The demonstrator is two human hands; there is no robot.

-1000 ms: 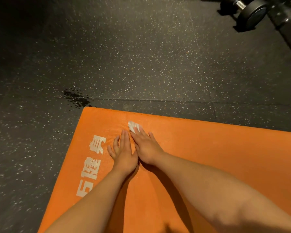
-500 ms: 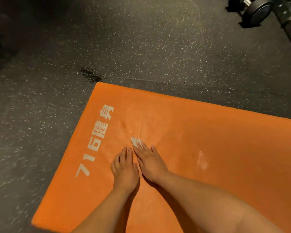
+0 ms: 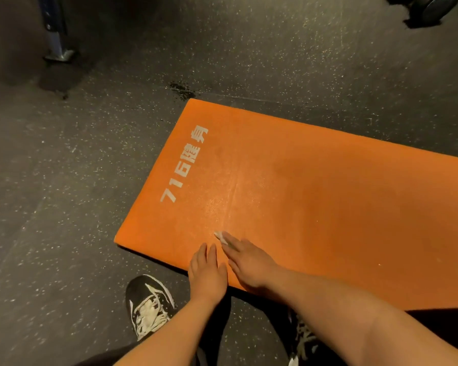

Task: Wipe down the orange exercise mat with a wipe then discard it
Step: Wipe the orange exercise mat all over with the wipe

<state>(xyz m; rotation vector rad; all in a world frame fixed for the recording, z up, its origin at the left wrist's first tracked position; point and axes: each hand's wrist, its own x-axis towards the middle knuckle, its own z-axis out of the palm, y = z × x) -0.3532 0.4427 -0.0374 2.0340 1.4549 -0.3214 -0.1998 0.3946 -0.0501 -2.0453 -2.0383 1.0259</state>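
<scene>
hands [image 3: 208, 274] slid to mat [image 3: 315, 196] near edge, wipe [image 3: 219, 235] beneath right fingertips [image 3: 232, 243].

We had the flat orange exercise mat [image 3: 315, 194] open ahead and rightward; our black white-laced sneaker [image 3: 150, 307] sat near its front edge, a metal post foot [image 3: 59, 54] well left.

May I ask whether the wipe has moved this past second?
Yes: the wipe slid from the orange mat's far edge toward its near edge.
</scene>
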